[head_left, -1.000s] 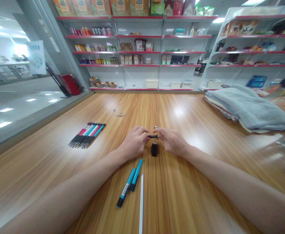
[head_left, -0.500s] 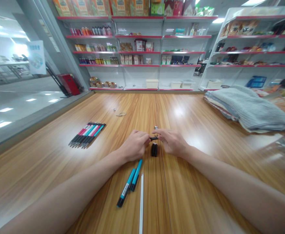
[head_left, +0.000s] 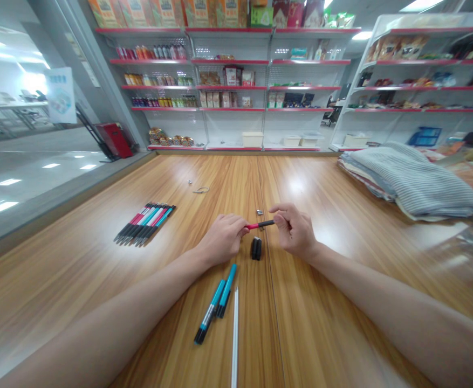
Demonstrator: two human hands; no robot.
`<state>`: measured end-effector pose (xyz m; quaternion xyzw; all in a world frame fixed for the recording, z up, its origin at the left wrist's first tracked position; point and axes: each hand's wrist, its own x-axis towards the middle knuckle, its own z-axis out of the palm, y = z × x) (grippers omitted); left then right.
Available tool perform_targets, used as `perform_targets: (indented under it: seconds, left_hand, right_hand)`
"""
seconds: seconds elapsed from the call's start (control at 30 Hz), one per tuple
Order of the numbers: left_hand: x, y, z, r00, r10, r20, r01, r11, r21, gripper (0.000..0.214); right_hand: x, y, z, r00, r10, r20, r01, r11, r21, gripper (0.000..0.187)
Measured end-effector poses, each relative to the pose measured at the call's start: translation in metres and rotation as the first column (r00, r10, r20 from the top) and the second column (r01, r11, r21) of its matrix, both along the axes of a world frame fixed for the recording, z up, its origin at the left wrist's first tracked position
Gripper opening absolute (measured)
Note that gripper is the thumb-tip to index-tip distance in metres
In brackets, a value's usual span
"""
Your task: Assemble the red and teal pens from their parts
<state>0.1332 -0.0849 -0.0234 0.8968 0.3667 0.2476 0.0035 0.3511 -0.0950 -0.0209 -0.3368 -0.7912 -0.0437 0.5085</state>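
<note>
The left hand (head_left: 226,237) pinched the red section of a red-and-black pen (head_left: 266,223) between thumb and fingers. The pen lay nearly level above the wood-grain table (head_left: 321,323), in the gap between both hands, its black grip section directed at the right hand (head_left: 295,230). The black end met the thumb and curled fingers of the right hand; the forefinger was raised above it. Whether the right fingertips were clamped on the pen could not be determined.

Two short black cylinders (head_left: 256,248) were positioned side by side just below the pen, on the wearer's side. Small silver metal parts (head_left: 259,212) lay just beyond it. Two teal barrels with black ends (head_left: 227,291) rested at a slant near the left forearm, beside thin white rods (head_left: 235,334) that ran out at the lower edge of the view.

To the left, a row of assembled pens (head_left: 145,223) in red, white and teal was aligned with the black grips toward the wearer. A thin loop (head_left: 201,189) lay farther back. Folded cloths (head_left: 414,180) were stacked at the right; stocked shelves (head_left: 230,110) stood behind the table
</note>
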Motion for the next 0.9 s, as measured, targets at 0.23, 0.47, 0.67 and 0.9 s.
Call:
perform_targets:
  seconds: [0.23,0.47,0.67,0.9]
  left_hand:
    - [-0.0041,0.0032,-0.0014,0.997,0.005,0.071,-0.006,1.000,0.023,0.012]
    - [-0.0038,0.0020,0.0004,0.992,0.037,0.122,-0.044,0.997,0.061,0.009]
    - [-0.0029,0.0004,0.0025,0.990,0.052,0.129,-0.061,0.996,0.065,0.008]
    - [-0.0039,0.0008,0.0023,0.981,0.057,0.186,-0.075,0.993,0.090,0.009]
  right_hand:
    - [-0.0017,0.0006,-0.0004,1.000,0.008,0.007,-0.008,0.999,-0.053,0.011]
    - [-0.0028,-0.0001,-0.0005,0.999,0.031,-0.010,-0.032,0.997,-0.077,0.007]
    - [-0.0040,-0.0008,-0.0015,1.000,0.013,-0.007,-0.013,0.997,-0.078,0.008]
    - [-0.0065,-0.0020,0.0001,0.999,0.010,-0.036,-0.013,0.995,-0.103,0.006]
